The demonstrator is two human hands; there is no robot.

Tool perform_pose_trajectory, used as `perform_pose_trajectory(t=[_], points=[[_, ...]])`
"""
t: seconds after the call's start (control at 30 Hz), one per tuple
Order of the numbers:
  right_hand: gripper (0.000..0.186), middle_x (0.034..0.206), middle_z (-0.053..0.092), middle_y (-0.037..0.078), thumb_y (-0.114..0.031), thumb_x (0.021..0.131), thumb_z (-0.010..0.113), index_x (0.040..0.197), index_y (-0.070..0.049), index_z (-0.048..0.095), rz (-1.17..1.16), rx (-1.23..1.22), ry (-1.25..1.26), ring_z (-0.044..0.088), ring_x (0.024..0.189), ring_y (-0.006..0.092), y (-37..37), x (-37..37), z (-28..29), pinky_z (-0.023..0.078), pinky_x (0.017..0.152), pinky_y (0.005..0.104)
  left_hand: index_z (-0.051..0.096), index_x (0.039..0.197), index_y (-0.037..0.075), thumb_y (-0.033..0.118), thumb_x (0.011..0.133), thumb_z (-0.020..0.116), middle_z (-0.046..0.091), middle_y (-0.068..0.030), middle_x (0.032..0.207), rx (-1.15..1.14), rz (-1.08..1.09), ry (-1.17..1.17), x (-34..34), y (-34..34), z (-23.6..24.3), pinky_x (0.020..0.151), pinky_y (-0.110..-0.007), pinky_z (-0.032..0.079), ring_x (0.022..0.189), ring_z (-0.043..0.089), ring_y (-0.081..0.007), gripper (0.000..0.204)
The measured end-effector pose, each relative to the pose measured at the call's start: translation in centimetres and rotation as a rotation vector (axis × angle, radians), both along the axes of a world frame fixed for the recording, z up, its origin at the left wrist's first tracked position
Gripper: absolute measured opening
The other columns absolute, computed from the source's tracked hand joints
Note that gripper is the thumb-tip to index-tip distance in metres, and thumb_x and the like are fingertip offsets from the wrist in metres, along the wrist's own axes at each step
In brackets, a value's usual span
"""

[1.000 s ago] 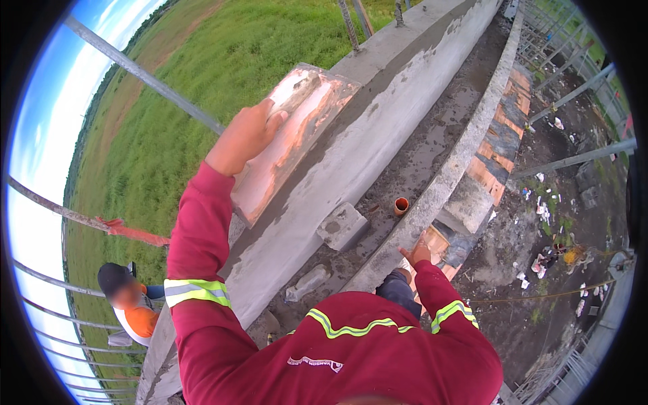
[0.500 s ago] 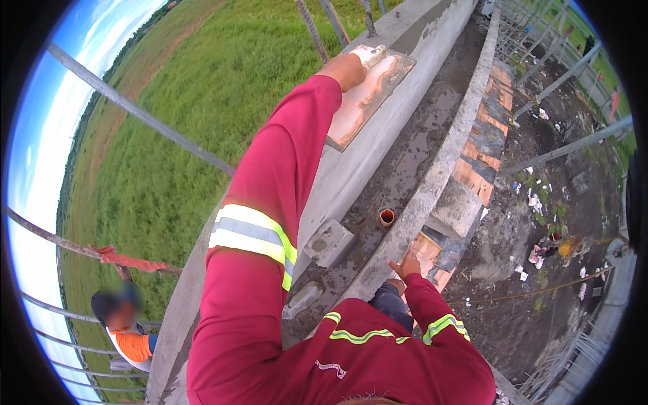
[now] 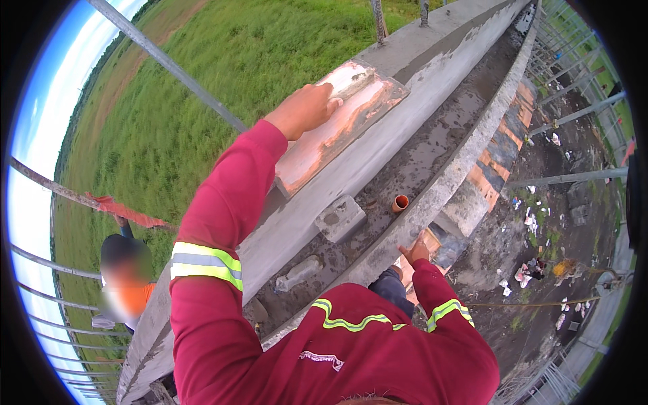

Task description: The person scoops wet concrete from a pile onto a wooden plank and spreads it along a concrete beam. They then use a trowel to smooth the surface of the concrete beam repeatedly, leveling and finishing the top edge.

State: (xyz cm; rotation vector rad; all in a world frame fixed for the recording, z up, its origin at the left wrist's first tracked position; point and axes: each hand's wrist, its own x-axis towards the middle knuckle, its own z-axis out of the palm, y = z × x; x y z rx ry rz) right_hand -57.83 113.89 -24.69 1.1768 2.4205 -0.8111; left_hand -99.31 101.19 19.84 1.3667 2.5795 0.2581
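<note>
My left hand (image 3: 304,108) reaches forward in a red sleeve and grips the near upper edge of a flat board (image 3: 347,118), smeared orange and grey. The board lies flat on top of the outer concrete ledge (image 3: 398,142). My right hand (image 3: 415,251) rests lower down on the rim of the inner concrete wall (image 3: 466,165), with its fingers spread and nothing in it.
In the wet channel between the walls lie a concrete block (image 3: 341,217), an orange pipe end (image 3: 399,202) and a plastic bottle (image 3: 297,273). Scaffold poles (image 3: 169,67) run outside the ledge, with grass far below. A person in orange (image 3: 125,277) stands below left. Rebar (image 3: 379,20) sticks up ahead.
My left arm stretched far out along the ledge with the board, then drew back a little. My right hand has stayed on the inner wall.
</note>
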Motion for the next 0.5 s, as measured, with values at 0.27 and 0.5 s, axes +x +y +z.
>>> perform_pose_trajectory(t=[0.27, 0.5], points=[[0.108, 0.13, 0.062, 0.026, -0.065, 0.083, 0.07, 0.154, 0.004, 0.028, 0.062, 0.233, -0.109, 0.063, 0.117, 0.0392, 2.7, -3.2, 5.5, 0.051, 0.096, 0.0454, 0.056, 0.11, -0.007, 0.032, 0.103, 0.055, 0.064, -0.0302, 0.079, 0.036, 0.093, 0.009, 2.4, -8.9, -0.3, 0.067, -0.054, 0.047, 0.071, 0.062, -0.0471, 0.04], [0.065, 0.118, 0.068, 0.019, -0.042, 0.096, 0.068, 0.144, -0.001, 0.05, -0.071, 0.117, 1.155, 0.066, 0.108, 0.0284, 13.7, -18.0, 27.9, 0.051, 0.095, 0.0407, 0.058, 0.117, -0.005, 0.03, 0.101, 0.058, 0.06, -0.0329, 0.079, -0.011, 0.333, -0.035, 9.4, -21.3, 2.4, 0.068, -0.054, 0.045, 0.078, 0.062, -0.0496, 0.038]])
